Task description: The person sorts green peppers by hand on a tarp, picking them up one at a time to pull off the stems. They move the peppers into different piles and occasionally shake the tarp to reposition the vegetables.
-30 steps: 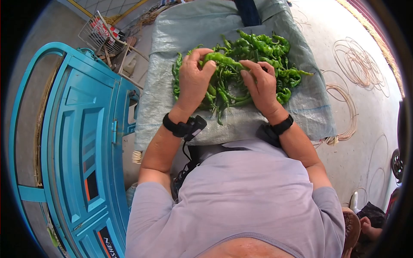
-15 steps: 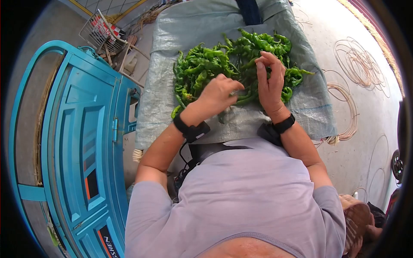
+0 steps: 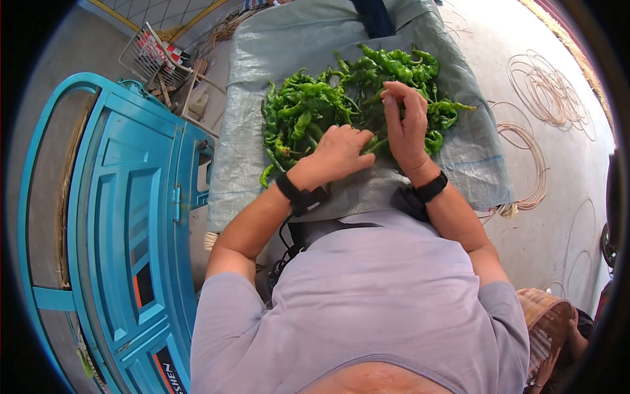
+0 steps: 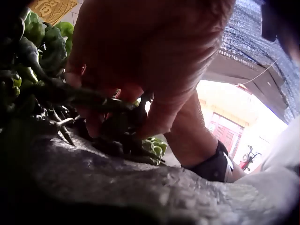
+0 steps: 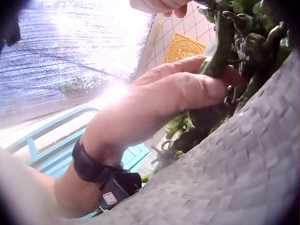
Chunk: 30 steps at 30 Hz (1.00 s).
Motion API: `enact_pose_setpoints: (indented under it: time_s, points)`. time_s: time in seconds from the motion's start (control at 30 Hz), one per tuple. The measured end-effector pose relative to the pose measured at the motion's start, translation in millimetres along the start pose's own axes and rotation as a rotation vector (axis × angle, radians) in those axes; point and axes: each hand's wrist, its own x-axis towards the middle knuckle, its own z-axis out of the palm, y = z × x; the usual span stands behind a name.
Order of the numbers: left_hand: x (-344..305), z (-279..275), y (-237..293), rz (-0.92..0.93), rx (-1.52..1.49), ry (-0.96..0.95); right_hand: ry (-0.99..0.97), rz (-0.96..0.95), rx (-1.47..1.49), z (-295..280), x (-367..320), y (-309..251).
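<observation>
Green peppers lie on a pale woven plastic sheet [image 3: 262, 39] in two heaps, a left heap [image 3: 305, 105] and a right heap [image 3: 394, 65]. My left hand [image 3: 335, 154] is low at the near side, between the heaps. Its thumb and fingers pinch a green pepper [image 5: 221, 47], seen best in the right wrist view; in the head view the hand mostly covers it. My right hand [image 3: 408, 128] is raised beside the right heap, fingers loosely bent, with nothing held. Both wrists wear black straps, and the left hand [image 4: 145, 51] fills much of the left wrist view.
A turquoise metal vehicle side [image 3: 131, 217] stands at the left, with a wire basket [image 3: 157, 56] beyond it. Coiled cord [image 3: 545, 92] lies on the floor at the right. Dark blue cloth [image 3: 374, 16] rests at the sheet's far edge. Another person's arm [image 3: 577, 341] shows at lower right.
The pepper held up between both hands a second ago is out of them. My left hand has come down and right to the near peppers; the right hand has moved slightly nearer my body.
</observation>
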Motion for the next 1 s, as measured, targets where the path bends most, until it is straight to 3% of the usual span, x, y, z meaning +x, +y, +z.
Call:
enact_pose_setpoints:
  time_s: [0.13,0.27,0.4,0.67,0.87,1.0]
  points:
    - [-8.8,-17.9,-2.7,-0.059,-0.075,0.2,-0.013,-0.003,-0.003,-2.3,0.7,-1.1]
    - [-15.2,-27.7,-16.8,-0.157,-0.284,0.284,-0.046,0.02,0.026,-2.3,0.4,-2.4]
    - [-21.9,-35.3,-9.7,-0.186,-0.593,0.403,-0.138,-0.15,-0.082,-3.6,5.0,-4.4]
    - [-30.6,-49.7,-16.8,-0.316,-1.035,0.479,-0.232,-0.172,-0.19,-3.0,5.1,-8.6]
    - [-35.8,-46.9,-25.2,-0.304,-1.361,0.464,-0.101,-0.093,-0.074,0.7,1.6,-1.5]
    - [-37.7,-40.1,-31.6,-0.356,-1.582,0.465,-0.017,0.1,0.063,0.2,-0.9,0.8]
